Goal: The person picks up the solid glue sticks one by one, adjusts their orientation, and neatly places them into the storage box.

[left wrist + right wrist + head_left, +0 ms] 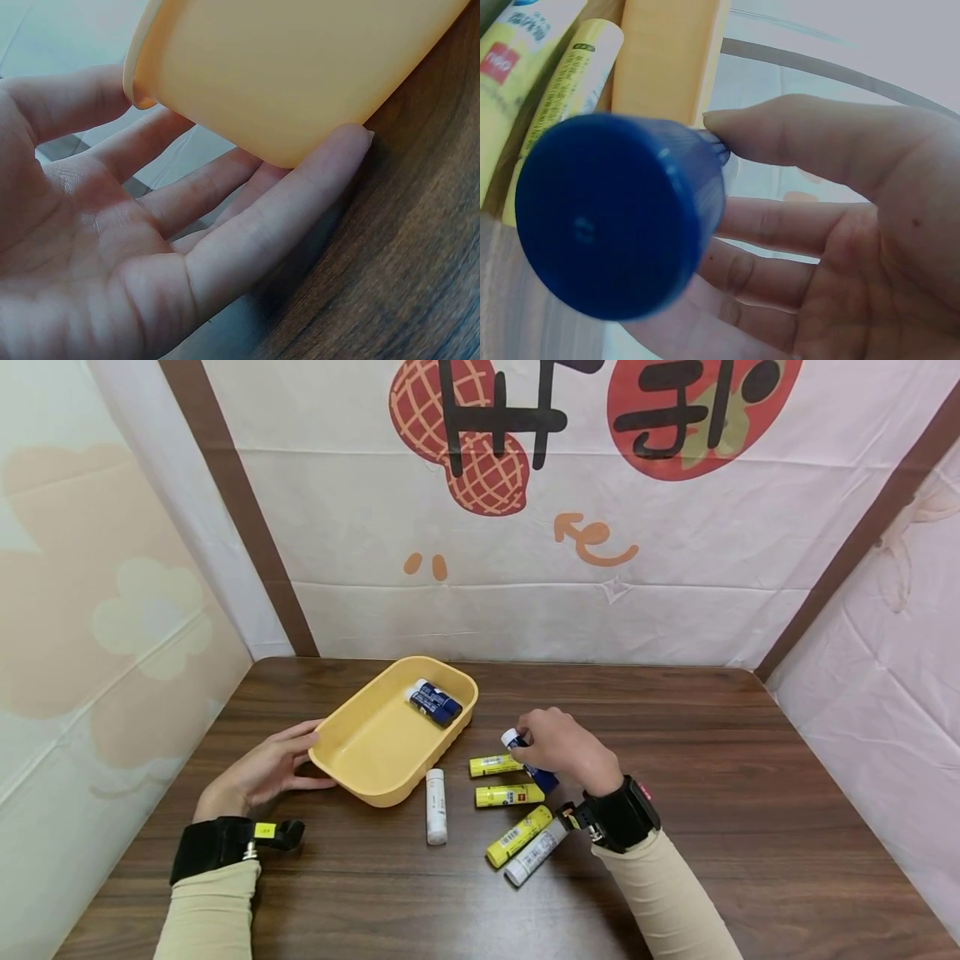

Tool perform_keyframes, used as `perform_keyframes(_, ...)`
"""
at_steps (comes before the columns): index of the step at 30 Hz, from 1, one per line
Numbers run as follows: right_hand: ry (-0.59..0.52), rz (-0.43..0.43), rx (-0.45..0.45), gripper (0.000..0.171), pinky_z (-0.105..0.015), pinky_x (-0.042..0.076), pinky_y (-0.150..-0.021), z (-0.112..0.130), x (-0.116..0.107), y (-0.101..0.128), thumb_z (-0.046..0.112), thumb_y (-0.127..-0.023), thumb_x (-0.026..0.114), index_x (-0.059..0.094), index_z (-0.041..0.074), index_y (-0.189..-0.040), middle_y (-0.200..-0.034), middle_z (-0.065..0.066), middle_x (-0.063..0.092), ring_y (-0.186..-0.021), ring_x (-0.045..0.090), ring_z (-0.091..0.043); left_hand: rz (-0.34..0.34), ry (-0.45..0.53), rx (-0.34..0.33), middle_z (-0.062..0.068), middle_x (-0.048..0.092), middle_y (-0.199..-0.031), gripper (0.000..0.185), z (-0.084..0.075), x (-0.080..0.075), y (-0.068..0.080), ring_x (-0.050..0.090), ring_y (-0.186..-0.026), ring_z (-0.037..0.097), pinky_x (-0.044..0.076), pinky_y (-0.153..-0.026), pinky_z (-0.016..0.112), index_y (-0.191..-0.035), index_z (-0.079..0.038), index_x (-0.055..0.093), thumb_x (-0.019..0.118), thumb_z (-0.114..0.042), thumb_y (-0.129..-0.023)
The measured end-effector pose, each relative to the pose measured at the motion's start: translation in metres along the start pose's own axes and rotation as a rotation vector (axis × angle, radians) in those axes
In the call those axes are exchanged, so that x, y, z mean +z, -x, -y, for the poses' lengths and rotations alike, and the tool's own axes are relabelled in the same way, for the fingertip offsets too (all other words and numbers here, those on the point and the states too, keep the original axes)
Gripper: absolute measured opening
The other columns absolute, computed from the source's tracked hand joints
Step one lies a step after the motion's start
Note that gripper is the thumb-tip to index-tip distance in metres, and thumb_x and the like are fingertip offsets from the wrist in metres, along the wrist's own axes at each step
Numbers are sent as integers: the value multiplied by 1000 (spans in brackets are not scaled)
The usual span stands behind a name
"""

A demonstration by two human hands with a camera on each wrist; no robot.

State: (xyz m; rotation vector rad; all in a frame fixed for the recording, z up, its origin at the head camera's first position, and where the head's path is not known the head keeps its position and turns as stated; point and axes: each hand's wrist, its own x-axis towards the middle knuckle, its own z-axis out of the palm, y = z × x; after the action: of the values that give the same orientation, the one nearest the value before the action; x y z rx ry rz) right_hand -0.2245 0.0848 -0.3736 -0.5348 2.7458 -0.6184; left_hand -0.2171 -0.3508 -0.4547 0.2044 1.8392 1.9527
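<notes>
Between thumb and fingers, my right hand [566, 745] pinches a dark blue glue stick [607, 217] with a white end. It is tilted above the table, beside two yellow glue sticks [510, 795]; its blue end faces the right wrist camera. My left hand [273, 766] touches the near left end of a yellow plastic basket [375, 793]. In the left wrist view the thumb [300, 187] lies fairly straight along the basket's outer wall, and the other fingers reach its end and rim. Inside the basket, two dark blue glue sticks [435, 702] lie side by side at the far end.
A white glue stick [437, 806] lies just right of the basket. Nearer the front, another yellow glue stick [519, 836] rests alongside a second white glue stick [537, 853]. Printed cloth [525, 618] stands behind the brown wooden table [337, 893] and at both sides.
</notes>
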Motion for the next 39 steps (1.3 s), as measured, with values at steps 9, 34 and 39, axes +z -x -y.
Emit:
perform_keyframes(9, 2, 1, -44, 28, -20, 46, -53, 7, -1, -4, 19, -100, 69, 70, 1, -120, -90, -8, 71, -62, 59, -12, 8, -6, 11, -16, 57, -139, 56, 1, -2, 0, 60, -124, 1, 62, -98, 48, -165, -9, 20, 39, -24, -114)
perform_keyframes(34, 45, -7, -129, 14, -20, 34, -50, 31, 2, -16, 20, -100, 69, 69, 6, -98, -67, 1, 47, -55, 45, -10, 0, 17, 1, -18, 59, -137, 61, -1, -1, 1, 61, -123, 1, 63, -96, 46, -166, -9, 14, 40, -26, -114)
perform_keyframes(39, 44, -3, -141, 17, -19, 36, -50, 37, 2, -19, 20, -100, 69, 65, 7, -90, -67, 1, 45, -56, 48, -10, 4, 16, -4, -16, 59, -137, 63, -1, -2, 0, 61, -123, 3, 63, -96, 46, -166, -7, 12, 40, -26, -114)
